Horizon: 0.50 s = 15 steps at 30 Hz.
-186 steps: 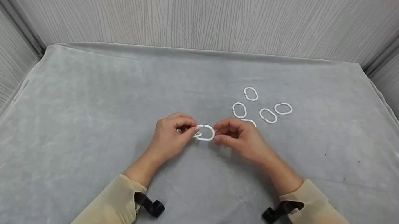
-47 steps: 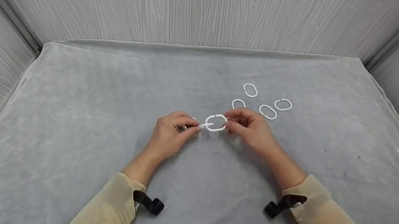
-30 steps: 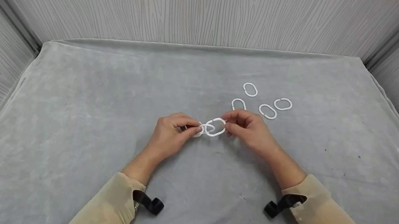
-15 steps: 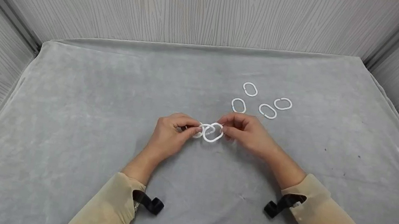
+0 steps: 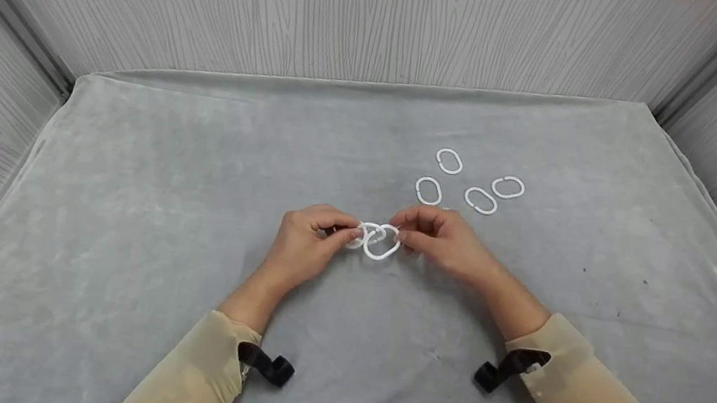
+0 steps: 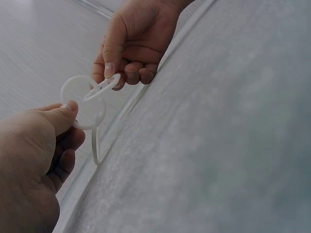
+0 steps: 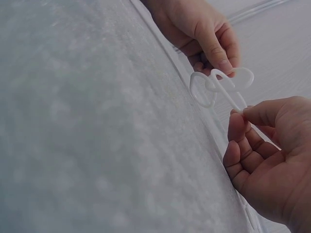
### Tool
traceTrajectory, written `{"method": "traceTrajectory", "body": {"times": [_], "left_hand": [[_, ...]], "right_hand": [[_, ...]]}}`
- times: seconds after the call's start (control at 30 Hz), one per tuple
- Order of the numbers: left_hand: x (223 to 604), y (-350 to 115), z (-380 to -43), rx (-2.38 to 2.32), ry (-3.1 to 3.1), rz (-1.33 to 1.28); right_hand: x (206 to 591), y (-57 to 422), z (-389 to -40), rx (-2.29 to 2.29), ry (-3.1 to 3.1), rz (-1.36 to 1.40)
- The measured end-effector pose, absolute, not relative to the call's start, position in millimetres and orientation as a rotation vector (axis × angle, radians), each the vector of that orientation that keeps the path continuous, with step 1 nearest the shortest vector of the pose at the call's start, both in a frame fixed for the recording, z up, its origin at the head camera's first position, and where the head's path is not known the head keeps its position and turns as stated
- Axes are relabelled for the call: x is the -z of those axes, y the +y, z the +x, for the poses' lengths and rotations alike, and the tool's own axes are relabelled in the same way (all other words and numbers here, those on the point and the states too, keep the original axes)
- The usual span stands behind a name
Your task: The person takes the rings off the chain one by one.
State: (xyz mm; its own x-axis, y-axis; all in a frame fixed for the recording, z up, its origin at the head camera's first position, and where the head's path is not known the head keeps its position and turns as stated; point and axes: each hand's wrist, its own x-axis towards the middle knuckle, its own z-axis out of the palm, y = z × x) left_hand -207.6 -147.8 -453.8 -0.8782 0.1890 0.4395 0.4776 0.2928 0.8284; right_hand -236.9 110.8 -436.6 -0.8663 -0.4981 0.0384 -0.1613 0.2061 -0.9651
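In the left wrist view my left hand [image 6: 29, 160] pinches a white plastic oval ring [image 6: 63, 90] between thumb and fingers. A second white ring [image 6: 95, 145] hangs linked from it. My right hand [image 7: 277, 165] pinches a third white ring [image 7: 225, 90] by one end, between thumb and forefinger. That third ring crosses the left-held one and looks threaded through it. In the head view both hands, left [image 5: 310, 240] and right [image 5: 448, 243], meet above the middle of the cloth. The fingers hide part of each held ring, and whether the third ring's gap faces up cannot be made out.
Several loose white rings lie beyond my right hand, among them a far ring [image 5: 449, 150], a near ring [image 5: 429, 178] and a rightmost ring [image 5: 523, 189]. A sliver of another shows behind that hand. Grey cloth [image 5: 187, 204] covers the table, with pale wood-grain panels [image 5: 358, 16] around it.
The right hand has come slightly left and down over the last second and a half, and its ring has turned and tilted lower against the left-held ring. The left hand stays nearly still.
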Motion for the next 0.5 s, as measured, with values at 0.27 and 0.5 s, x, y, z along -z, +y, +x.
{"method": "traceTrajectory", "body": {"times": [0.27,0.5], "left_hand": [[454.1,-148.0,-207.1,1.619,-2.306,-0.59],[452.9,-148.0,-206.7,1.631,-2.3,-0.587]], "right_hand": [[438.1,110.5,-238.0,1.705,2.196,-0.642],[438.0,111.3,-238.1,1.716,2.176,-0.661]]}}
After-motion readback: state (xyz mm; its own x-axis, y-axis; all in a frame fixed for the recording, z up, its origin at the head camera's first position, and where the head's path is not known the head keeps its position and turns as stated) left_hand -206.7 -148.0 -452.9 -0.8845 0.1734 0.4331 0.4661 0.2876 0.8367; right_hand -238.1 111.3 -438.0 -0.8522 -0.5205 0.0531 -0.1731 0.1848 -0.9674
